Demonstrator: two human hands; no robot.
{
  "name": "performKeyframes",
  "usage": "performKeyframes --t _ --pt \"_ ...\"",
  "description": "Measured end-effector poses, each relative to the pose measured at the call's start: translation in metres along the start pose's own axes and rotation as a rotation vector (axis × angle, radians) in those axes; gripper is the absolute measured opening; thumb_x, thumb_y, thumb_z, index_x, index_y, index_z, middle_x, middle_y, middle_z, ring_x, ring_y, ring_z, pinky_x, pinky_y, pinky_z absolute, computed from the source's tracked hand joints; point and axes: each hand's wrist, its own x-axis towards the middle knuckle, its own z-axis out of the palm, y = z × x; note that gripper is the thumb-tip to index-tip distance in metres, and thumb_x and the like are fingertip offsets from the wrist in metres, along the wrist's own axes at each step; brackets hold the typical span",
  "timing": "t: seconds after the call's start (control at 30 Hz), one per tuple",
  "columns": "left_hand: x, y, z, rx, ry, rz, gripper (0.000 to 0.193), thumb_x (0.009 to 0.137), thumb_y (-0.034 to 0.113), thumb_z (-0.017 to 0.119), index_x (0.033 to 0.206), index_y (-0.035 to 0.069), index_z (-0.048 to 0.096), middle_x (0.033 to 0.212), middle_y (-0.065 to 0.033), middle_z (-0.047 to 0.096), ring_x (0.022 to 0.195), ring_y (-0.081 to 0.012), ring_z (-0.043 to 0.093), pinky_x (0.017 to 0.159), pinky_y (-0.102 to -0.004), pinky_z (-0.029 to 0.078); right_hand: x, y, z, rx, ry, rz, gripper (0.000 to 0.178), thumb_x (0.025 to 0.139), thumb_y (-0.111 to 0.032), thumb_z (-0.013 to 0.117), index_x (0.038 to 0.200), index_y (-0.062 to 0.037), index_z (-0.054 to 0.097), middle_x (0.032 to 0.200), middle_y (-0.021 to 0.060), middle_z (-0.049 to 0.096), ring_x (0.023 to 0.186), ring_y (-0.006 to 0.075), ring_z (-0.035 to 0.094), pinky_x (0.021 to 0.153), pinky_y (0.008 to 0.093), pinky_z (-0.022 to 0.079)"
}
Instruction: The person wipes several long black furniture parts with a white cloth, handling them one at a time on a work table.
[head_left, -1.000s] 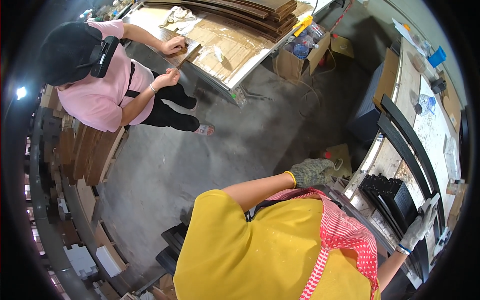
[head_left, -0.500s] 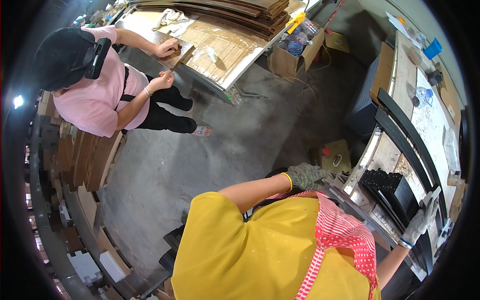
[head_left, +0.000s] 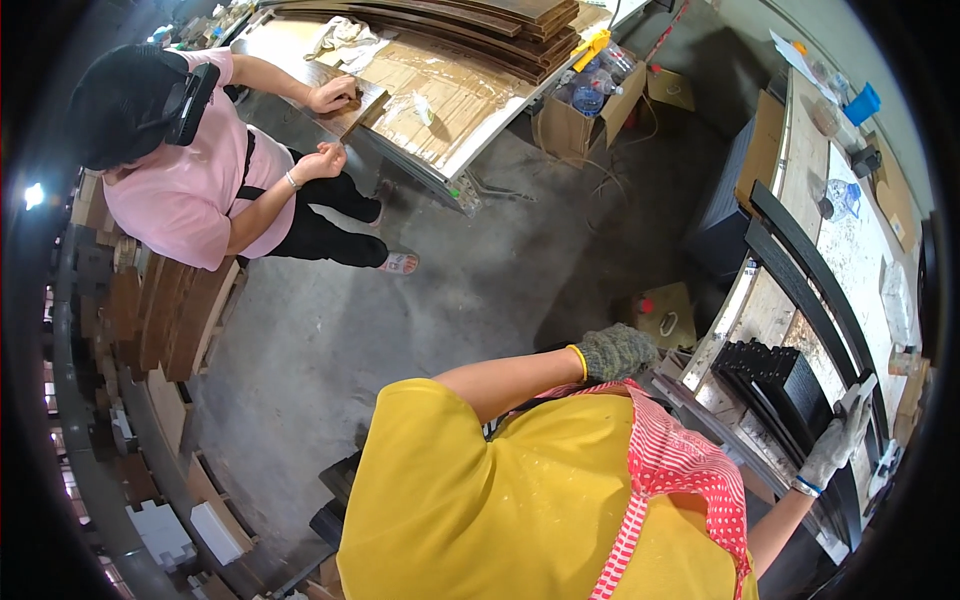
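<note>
My left hand, in a grey-green knit glove with a yellow cuff, is bunched beside the near end of the workbench. Its fingers are hidden, so what it may hold does not show. My right hand, in a pale grey glove, lies over a long black slat on the bench, fingers stretched out along it. A second black slat runs alongside, farther right. Just left of my right hand is a stack of black strips set close together.
The white-topped workbench holds a clear plastic bottle and a blue cup. At the left, a person in pink works over a wooden board at another table. A cardboard box of bottles stands on the floor.
My left hand has shifted slightly to the right and looks more bunched. My right hand stays over the black slat. The whole view has tilted a little.
</note>
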Motion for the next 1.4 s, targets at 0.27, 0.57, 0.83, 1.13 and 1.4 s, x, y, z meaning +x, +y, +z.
performKeyframes --t 0.27,0.57,0.83,1.13,1.4 --pt "0.000 0.010 -0.004 0.109 -0.095 -0.010 0.024 0.088 0.016 0.052 0.104 0.004 0.066 0.104 -0.0213 0.067 0.091 -0.0402 0.067 0.075 -0.0476 0.054 0.000 0.008 0.002 -0.155 0.033 -0.114 0.072 0.075 0.019 0.043 0.140 -0.0110 0.050 0.145 0.0212 0.043 0.131 0.0368 0.045 0.103 0.0412 0.048" --pt "-0.008 0.008 -0.005 0.052 -0.054 -0.029 0.027 0.089 0.019 0.051 0.105 0.003 0.066 0.106 -0.0214 0.067 0.092 -0.0405 0.067 0.077 -0.0482 0.054 0.000 0.006 0.002 0.022 0.032 -0.064 0.073 0.070 0.018 0.044 0.138 -0.0063 0.051 0.143 0.0225 0.044 0.132 0.0386 0.043 0.110 0.0464 0.038" --pt "-0.004 0.015 -0.007 0.047 -0.117 -0.144 0.029 0.089 0.023 0.051 0.109 0.009 0.068 0.109 -0.0177 0.068 0.094 -0.0386 0.067 0.080 -0.0458 0.054 0.000 0.019 0.002 -0.350 0.029 -0.094 0.069 0.074 0.017 0.046 0.138 -0.0085 0.051 0.146 0.0219 0.043 0.132 0.0365 0.046 0.106 0.0404 0.046" --pt "-0.006 0.014 -0.003 0.090 -0.088 -0.125 0.032 0.088 0.026 0.050 0.108 0.013 0.071 0.107 -0.0151 0.070 0.094 -0.0356 0.068 0.079 -0.0429 0.055 0.005 0.014 0.005 -0.198 0.024 -0.144 0.062 0.080 0.009 0.047 0.139 -0.0061 0.050 0.145 0.0207 0.045 0.133 0.0385 0.041 0.110 0.0484 0.035" --pt "-0.018 0.004 0.017 -0.021 0.019 -0.224 0.025 0.087 0.026 0.051 0.094 0.011 0.070 0.095 -0.0180 0.069 0.087 -0.0404 0.067 0.074 -0.0498 0.053 0.002 0.022 0.021 -0.065 0.025 -0.111 0.068 0.081 0.013 0.037 0.144 -0.0112 0.046 0.145 0.0202 0.042 0.132 0.0356 0.042 0.102 0.0382 0.049"
